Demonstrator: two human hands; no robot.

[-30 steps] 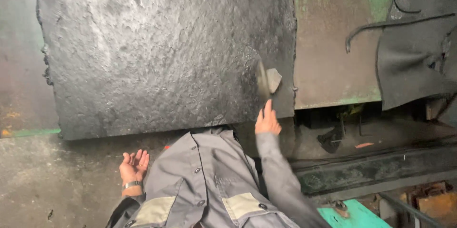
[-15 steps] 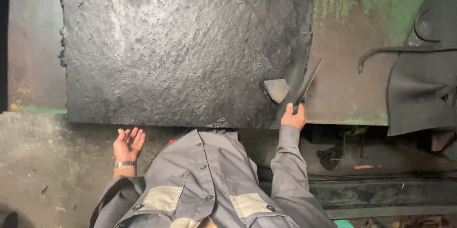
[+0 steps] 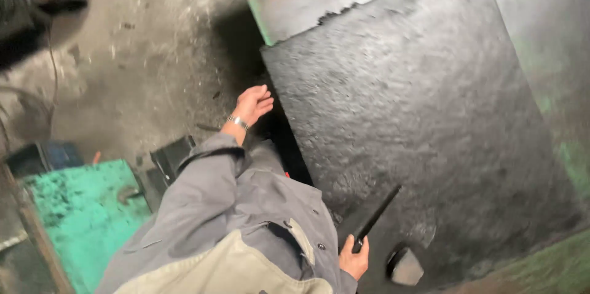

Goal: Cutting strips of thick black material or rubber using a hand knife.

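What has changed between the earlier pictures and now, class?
The camera view has swung round. The right hand has drawn the long dark blade back from the notch cut in the black rough rubber sheet. The left hand stays open and empty, and the right still grips the blade.

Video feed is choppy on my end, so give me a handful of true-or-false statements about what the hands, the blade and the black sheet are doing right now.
1. The right hand grips a long dark blade. True.
2. The left hand holds a hammer. False: it is open and empty, beside the edge of the black sheet.
3. The blade lies over the black sheet. True.
4. The sheet has a cut-out hole near the right hand. True.
5. The sheet is bright white and smooth. False: it is black and rough-textured.
6. A green metal surface lies on the left side of the view. True.
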